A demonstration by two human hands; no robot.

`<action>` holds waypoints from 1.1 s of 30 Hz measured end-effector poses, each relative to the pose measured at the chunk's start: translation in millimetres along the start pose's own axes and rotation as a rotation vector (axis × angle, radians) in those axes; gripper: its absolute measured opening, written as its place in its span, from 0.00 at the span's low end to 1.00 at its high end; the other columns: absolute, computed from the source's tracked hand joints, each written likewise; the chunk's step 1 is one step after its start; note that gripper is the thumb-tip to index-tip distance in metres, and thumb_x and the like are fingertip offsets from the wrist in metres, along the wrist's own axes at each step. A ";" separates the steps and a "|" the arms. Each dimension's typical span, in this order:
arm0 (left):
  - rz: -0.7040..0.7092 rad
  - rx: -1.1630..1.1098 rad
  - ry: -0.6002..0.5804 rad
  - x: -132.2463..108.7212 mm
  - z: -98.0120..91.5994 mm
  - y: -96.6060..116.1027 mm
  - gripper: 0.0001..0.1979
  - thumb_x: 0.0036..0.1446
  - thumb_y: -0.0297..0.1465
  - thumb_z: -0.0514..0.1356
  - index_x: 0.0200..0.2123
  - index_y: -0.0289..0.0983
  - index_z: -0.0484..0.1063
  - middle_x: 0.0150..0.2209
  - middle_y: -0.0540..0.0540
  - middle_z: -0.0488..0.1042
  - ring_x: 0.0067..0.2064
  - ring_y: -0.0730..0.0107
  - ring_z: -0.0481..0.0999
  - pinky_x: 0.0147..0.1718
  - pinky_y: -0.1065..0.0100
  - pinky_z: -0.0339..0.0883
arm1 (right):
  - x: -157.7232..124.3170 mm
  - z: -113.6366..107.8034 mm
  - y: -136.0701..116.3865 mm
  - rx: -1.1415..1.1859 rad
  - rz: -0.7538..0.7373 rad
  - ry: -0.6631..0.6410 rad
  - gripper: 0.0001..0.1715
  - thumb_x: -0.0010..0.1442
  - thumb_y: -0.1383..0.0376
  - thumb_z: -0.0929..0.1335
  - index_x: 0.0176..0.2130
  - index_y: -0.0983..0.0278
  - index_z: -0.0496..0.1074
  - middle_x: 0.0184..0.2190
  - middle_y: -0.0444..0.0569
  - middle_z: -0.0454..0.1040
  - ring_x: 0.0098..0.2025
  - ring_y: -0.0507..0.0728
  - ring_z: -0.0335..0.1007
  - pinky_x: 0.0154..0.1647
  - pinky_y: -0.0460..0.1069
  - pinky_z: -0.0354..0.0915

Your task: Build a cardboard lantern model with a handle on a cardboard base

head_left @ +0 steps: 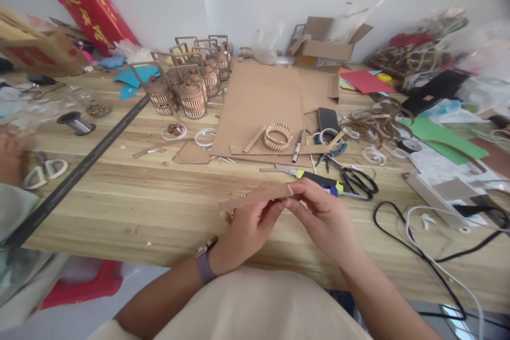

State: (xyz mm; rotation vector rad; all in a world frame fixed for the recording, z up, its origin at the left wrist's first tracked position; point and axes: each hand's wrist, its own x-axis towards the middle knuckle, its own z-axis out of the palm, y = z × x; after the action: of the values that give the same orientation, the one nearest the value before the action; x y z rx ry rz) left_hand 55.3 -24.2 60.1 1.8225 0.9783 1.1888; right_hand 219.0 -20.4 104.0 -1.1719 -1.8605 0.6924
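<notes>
Close to the table's front edge, my left hand (246, 231) is closed round a flat cardboard strip (253, 197) that slants across its fingers. A light and dark striped piece (228, 216) shows partly below the strip's left end; most of it is hidden by the hand. With thumb and fingertips, my right hand (326, 218) pinches the strip's right end. Just beyond the hands lie a utility knife (314, 178) with a yellow and black handle and black-handled scissors (358, 179). A striped ring (278, 137) rests on a large cardboard sheet (258, 101) farther back.
Several striped lidded baskets with handles (193, 98) stand at the back left. A marker (297, 147) lies on the cardboard. Cables (414, 244) loop over the right edge by a power strip (442, 202). At left are another person's hand (11, 156) and white-handled scissors (47, 171).
</notes>
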 end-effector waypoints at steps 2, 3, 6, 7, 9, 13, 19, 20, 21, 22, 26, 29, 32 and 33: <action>-0.002 0.018 -0.009 -0.4 -0.4 -1.0 0.13 0.69 0.35 0.54 0.51 0.39 0.74 0.42 0.44 0.80 0.45 0.64 0.78 0.48 0.64 0.70 | -1.2 2.4 2.2 0.001 -0.003 0.003 0.07 0.64 0.63 0.68 0.38 0.58 0.77 0.29 0.46 0.75 0.32 0.55 0.70 0.34 0.49 0.67; -0.003 0.030 -0.015 -0.8 -0.6 -1.8 0.13 0.69 0.35 0.53 0.50 0.39 0.75 0.41 0.44 0.80 0.44 0.64 0.78 0.47 0.64 0.70 | -1.8 3.8 3.4 0.004 -0.002 0.007 0.07 0.64 0.63 0.68 0.38 0.58 0.77 0.29 0.46 0.75 0.32 0.55 0.70 0.34 0.49 0.68; 0.013 0.058 -0.031 -2.1 -1.3 -4.6 0.14 0.70 0.35 0.52 0.50 0.38 0.74 0.39 0.44 0.80 0.43 0.63 0.78 0.46 0.63 0.70 | -3.5 7.2 6.6 0.030 0.018 0.019 0.07 0.63 0.64 0.68 0.38 0.59 0.77 0.30 0.46 0.76 0.33 0.55 0.71 0.34 0.49 0.68; 0.019 0.063 -0.033 -2.5 -1.5 -5.5 0.14 0.70 0.34 0.52 0.50 0.38 0.74 0.39 0.44 0.80 0.43 0.63 0.78 0.46 0.64 0.70 | -3.9 7.8 7.1 0.037 0.024 0.020 0.06 0.63 0.64 0.68 0.38 0.59 0.77 0.31 0.46 0.76 0.33 0.55 0.72 0.34 0.48 0.68; 0.023 0.067 -0.029 -3.1 -1.7 -6.8 0.14 0.69 0.34 0.53 0.51 0.39 0.74 0.38 0.44 0.79 0.42 0.63 0.78 0.46 0.64 0.70 | -4.2 7.9 7.5 0.044 0.027 0.031 0.06 0.62 0.64 0.68 0.37 0.59 0.78 0.30 0.46 0.75 0.32 0.54 0.71 0.34 0.48 0.68; 0.003 0.074 -0.028 -3.3 -1.7 -7.3 0.14 0.69 0.34 0.53 0.52 0.39 0.74 0.42 0.43 0.80 0.43 0.63 0.79 0.48 0.63 0.70 | -3.9 5.3 6.4 0.066 0.038 0.019 0.07 0.62 0.63 0.69 0.37 0.58 0.79 0.29 0.46 0.75 0.31 0.54 0.71 0.33 0.48 0.69; 0.006 0.071 -0.038 -2.6 -2.1 -4.6 0.14 0.69 0.33 0.53 0.53 0.40 0.73 0.43 0.43 0.80 0.45 0.62 0.78 0.48 0.63 0.70 | -3.6 2.2 4.2 0.055 0.049 -0.013 0.09 0.63 0.62 0.68 0.40 0.57 0.80 0.31 0.47 0.78 0.34 0.56 0.73 0.35 0.49 0.70; 0.009 0.074 -0.038 -2.4 -2.2 -4.2 0.14 0.69 0.34 0.53 0.52 0.40 0.73 0.43 0.43 0.79 0.45 0.62 0.78 0.48 0.63 0.70 | -3.5 2.0 3.9 0.045 0.044 -0.010 0.09 0.63 0.62 0.68 0.40 0.57 0.80 0.31 0.47 0.78 0.33 0.55 0.73 0.35 0.49 0.70; 0.013 0.077 -0.040 -2.3 -2.1 -3.9 0.14 0.69 0.34 0.53 0.52 0.39 0.73 0.42 0.43 0.79 0.44 0.62 0.78 0.48 0.63 0.70 | -3.4 1.8 3.5 0.036 0.036 -0.008 0.10 0.63 0.62 0.68 0.40 0.57 0.80 0.30 0.47 0.78 0.33 0.55 0.73 0.35 0.49 0.70; 0.016 0.081 -0.042 -2.0 -2.1 -3.7 0.13 0.69 0.34 0.52 0.51 0.39 0.73 0.41 0.44 0.79 0.44 0.62 0.78 0.47 0.63 0.70 | -3.4 1.6 3.2 0.030 0.029 -0.008 0.09 0.63 0.63 0.68 0.40 0.57 0.80 0.30 0.46 0.78 0.32 0.55 0.73 0.34 0.49 0.70; 0.040 0.089 -0.051 0.9 -3.7 -2.9 0.11 0.69 0.33 0.52 0.46 0.38 0.74 0.37 0.44 0.78 0.43 0.63 0.78 0.46 0.64 0.69 | -3.1 2.0 3.3 0.042 0.039 -0.010 0.09 0.63 0.64 0.68 0.40 0.57 0.80 0.31 0.47 0.78 0.34 0.55 0.73 0.35 0.49 0.70; 0.056 0.102 -0.059 6.3 -9.3 -2.6 0.10 0.68 0.32 0.52 0.41 0.37 0.73 0.37 0.44 0.79 0.40 0.63 0.78 0.42 0.66 0.69 | -2.0 4.5 4.5 0.072 0.056 0.013 0.09 0.62 0.64 0.68 0.40 0.57 0.79 0.33 0.47 0.78 0.35 0.55 0.74 0.36 0.49 0.71; 0.044 0.135 -0.093 13.8 -18.4 -3.2 0.10 0.68 0.32 0.52 0.38 0.36 0.73 0.35 0.44 0.78 0.37 0.63 0.77 0.37 0.66 0.68 | 0.8 7.7 5.0 0.085 0.046 0.045 0.08 0.62 0.65 0.68 0.41 0.58 0.78 0.31 0.46 0.77 0.32 0.54 0.73 0.34 0.48 0.70; 0.044 0.136 -0.109 16.5 -21.5 -3.5 0.10 0.68 0.32 0.52 0.38 0.36 0.72 0.34 0.44 0.78 0.37 0.63 0.76 0.37 0.66 0.68 | 2.1 8.4 4.7 0.081 0.042 0.047 0.08 0.62 0.65 0.68 0.41 0.58 0.78 0.30 0.45 0.76 0.31 0.54 0.72 0.33 0.48 0.70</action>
State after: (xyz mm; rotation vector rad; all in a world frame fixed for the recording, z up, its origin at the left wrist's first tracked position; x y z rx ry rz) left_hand 39.0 -4.5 69.7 2.0029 0.9818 1.0584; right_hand 213.4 -16.8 96.6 -1.1679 -1.7569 0.7510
